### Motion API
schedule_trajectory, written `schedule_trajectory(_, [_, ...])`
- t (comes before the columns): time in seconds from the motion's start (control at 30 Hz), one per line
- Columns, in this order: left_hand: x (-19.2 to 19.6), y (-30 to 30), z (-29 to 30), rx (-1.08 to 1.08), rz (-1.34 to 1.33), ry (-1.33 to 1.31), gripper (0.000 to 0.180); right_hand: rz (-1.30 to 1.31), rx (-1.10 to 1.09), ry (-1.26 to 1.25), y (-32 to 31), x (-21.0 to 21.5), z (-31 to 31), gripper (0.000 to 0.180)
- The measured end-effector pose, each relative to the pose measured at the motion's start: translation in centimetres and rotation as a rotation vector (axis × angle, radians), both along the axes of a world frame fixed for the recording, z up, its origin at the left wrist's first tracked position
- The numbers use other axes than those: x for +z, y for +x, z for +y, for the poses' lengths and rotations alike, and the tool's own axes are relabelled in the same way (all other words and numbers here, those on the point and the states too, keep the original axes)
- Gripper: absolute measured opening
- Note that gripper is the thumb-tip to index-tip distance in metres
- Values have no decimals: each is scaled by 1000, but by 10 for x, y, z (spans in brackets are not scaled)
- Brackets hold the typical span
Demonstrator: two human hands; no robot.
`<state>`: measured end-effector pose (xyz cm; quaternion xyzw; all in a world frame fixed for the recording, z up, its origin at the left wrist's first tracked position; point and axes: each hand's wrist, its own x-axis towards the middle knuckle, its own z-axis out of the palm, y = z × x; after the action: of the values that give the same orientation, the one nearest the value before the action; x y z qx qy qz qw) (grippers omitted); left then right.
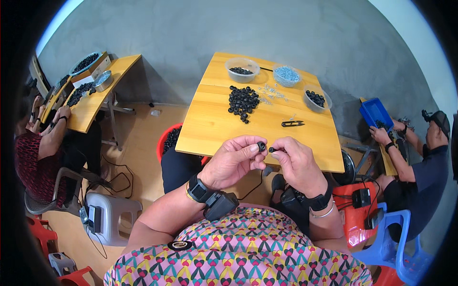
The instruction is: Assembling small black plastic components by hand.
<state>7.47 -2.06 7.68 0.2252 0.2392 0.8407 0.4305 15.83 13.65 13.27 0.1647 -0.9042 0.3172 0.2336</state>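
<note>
Just past the near edge of the yellow table (200,136), both of my hands are raised close together. A round black part with a hole in its face (261,146) is pinched between the thumb and fingers of my left hand (234,161). My right hand (300,164) grips a smaller, dark piece (272,149), its tip facing the left hand's part; a small gap separates the two. Most of the smaller piece is hidden by the fingers. On the table lie a heap of round black parts (242,101), scattered small pale pieces (273,92) and black thread snips (293,124).
See-through bowls stand at the back: one with black parts (242,61), one with light-blue pieces (286,75), another at right (318,107). A red tub (162,145) is by my left leg. People work at left (40,157) and right (420,176). Stools (112,209) stand behind.
</note>
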Motion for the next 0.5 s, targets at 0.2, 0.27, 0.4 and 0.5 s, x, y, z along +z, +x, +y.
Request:
schedule_trajectory(0.2, [12,12,1,-16,27,-7,20,13,-4,9,17,7,-1,13])
schedule_trajectory(0.27, [12,14,2,-20,97,-8,20,12,-15,0,19,9,-1,13])
schedule_trajectory(0.4, [18,18,2,7,120,-39,20,39,-59,143,20,12,-2,14])
schedule_trajectory(0.5, [17,17,4,34,128,-53,20,60,-66,173,18,13,-4,15])
